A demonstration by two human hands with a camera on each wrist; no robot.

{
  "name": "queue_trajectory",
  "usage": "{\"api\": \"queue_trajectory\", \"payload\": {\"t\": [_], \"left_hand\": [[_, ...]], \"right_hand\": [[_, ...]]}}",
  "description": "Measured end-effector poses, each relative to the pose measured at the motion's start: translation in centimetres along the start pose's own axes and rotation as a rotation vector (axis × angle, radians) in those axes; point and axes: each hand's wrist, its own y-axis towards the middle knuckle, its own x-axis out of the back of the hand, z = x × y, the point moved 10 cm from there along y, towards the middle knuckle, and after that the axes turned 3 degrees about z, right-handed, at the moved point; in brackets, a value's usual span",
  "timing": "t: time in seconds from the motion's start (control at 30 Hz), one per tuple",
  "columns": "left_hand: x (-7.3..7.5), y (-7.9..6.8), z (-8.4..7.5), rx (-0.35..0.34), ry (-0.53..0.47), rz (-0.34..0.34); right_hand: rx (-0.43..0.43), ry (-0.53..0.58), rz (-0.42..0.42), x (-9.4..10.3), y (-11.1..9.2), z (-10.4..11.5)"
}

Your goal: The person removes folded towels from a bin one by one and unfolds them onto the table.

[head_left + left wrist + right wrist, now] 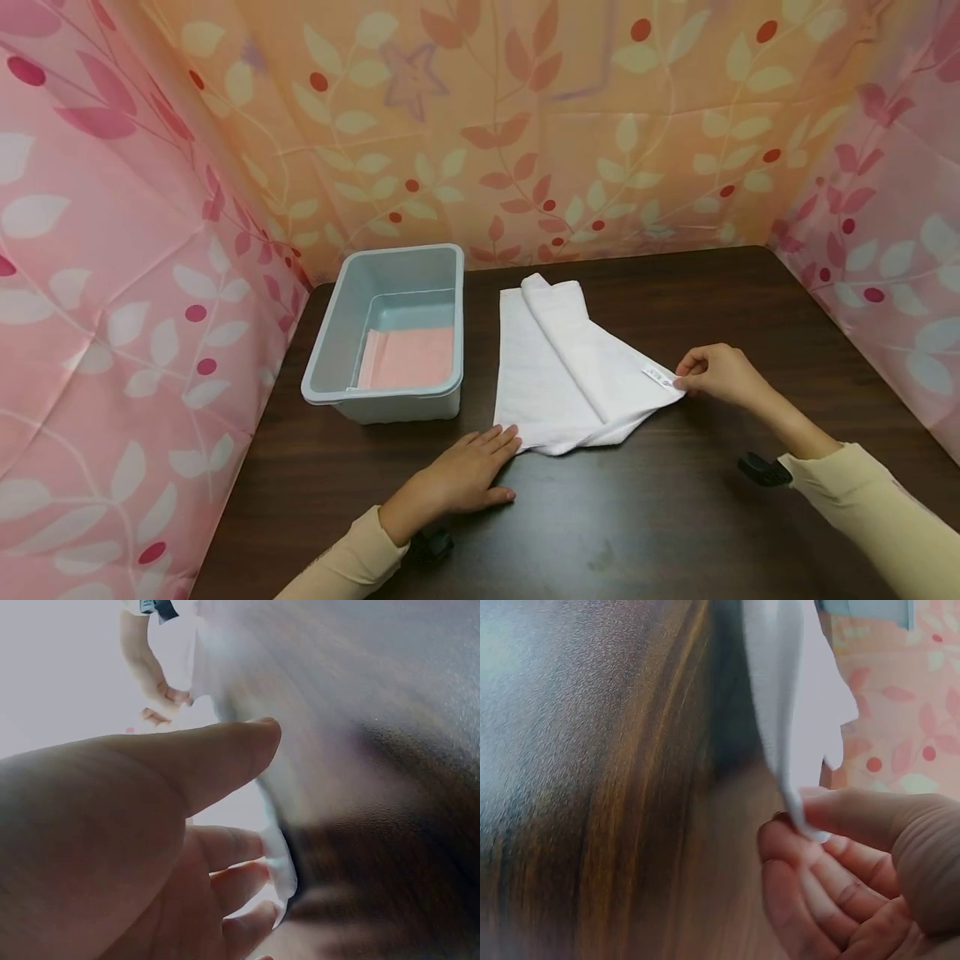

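Note:
A white towel (pixel 555 358) lies partly folded on the dark wooden table, a rolled crease running diagonally across it. My right hand (pixel 720 373) pinches its right corner, beside a small printed label (pixel 660 377); in the right wrist view the thumb and index finger grip the towel edge (pixel 784 750). At the towel's near left corner, my left hand (pixel 472 471) lies with fingers extended, its fingertips resting on the fabric. The left wrist view shows the thumb (pixel 232 754) held apart from the other fingers, which touch the white edge.
A grey-blue plastic bin (pixel 397 407) stands left of the towel, with a folded pink cloth (pixel 412 358) inside. Floral curtains (pixel 525 125) hang behind and at both sides of the table (pixel 615 525). Dark wrist devices (pixel 763 469) sit at both sleeves.

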Motion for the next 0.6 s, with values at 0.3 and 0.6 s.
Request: {"api": "queue_trajectory", "payload": {"t": [0.3,0.6], "left_hand": [[0.27,-0.31,-0.11,0.013,0.004,-0.004],[0.25,-0.31,-0.19,0.016,-0.005,-0.002]], "right_hand": [[-0.061,-0.048,0.072,-0.26,-0.84,-0.62],[-0.055,-0.108,0.060,-0.77,-0.86,-0.97]]}}
